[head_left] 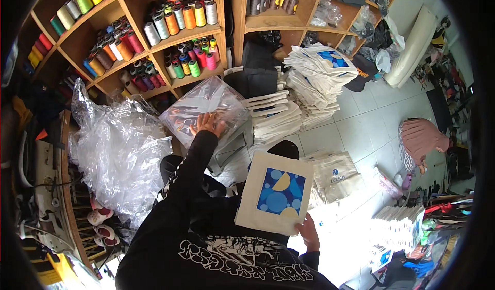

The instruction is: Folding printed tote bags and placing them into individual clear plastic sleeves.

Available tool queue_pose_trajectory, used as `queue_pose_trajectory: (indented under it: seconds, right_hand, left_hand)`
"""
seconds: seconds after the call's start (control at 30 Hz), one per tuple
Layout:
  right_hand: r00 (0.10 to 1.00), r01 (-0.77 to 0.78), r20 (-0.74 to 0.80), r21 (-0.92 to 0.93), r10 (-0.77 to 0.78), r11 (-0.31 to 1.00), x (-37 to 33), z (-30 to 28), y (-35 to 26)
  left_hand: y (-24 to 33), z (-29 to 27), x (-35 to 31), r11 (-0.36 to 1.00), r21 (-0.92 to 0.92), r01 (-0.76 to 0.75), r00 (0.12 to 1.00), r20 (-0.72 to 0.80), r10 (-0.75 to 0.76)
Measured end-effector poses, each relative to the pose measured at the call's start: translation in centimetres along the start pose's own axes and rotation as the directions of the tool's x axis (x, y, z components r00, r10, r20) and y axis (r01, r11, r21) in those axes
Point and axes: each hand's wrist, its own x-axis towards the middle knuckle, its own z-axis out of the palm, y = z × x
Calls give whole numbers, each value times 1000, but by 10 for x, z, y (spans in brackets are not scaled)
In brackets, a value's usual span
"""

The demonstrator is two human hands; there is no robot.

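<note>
- Cloth bag (281, 194), cream with a blue-and-yellow printed panel: one, in front of the person's torso, right of centre, tilted.
- Right hand (308, 232): one, at the bag's near right corner; grip closed on that corner, forearm low and mostly hidden, wrist below the hand.
- Left hand (207, 124): one, arm stretched forward to the far side; grip open, fingers spread against the clear plastic.
- Clear plastic pack (185, 109): one, under the left hand, resting on a grey stool (234, 144).
- Loose clear plastic (121, 156): one large heap, left of the left arm; separate sheets not countable.
- Stacked cream bags (270, 119): two stacks side by side, far, just right of the stool; pieces too many to count.
- Beige bags (332, 179) with blue emblem: one pile, on the floor (368, 112) right of the held bag; number unclear.
- Further bag stack (397, 227): one, near right.
- Clogs (100, 216): two, near left.
- Thread spools (185, 17): several dozen, mixed colours, in wooden shelving (121, 3), far left.
- Other person (423, 140): one, far right, bent forward.
</note>
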Motion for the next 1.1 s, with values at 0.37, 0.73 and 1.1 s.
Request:
queue_pose_trajectory:
  seconds: [0.37,0.73,1.1]
  right_hand:
    - [970,209,0,-515,-244,831,11,20,-31]
    - [912,317,-33,-578,-409,752,14,35,-46]
    - [921,128,-139,-773,-363,621,32,35,-43]
  left_hand:
    - [-25,0,20,999,-5,-38,998,-45,38]
    - [-44,8,31,948,-283,-144,979,-184,94]
    - [-52,23,28,850,-416,-324,926,-324,194]
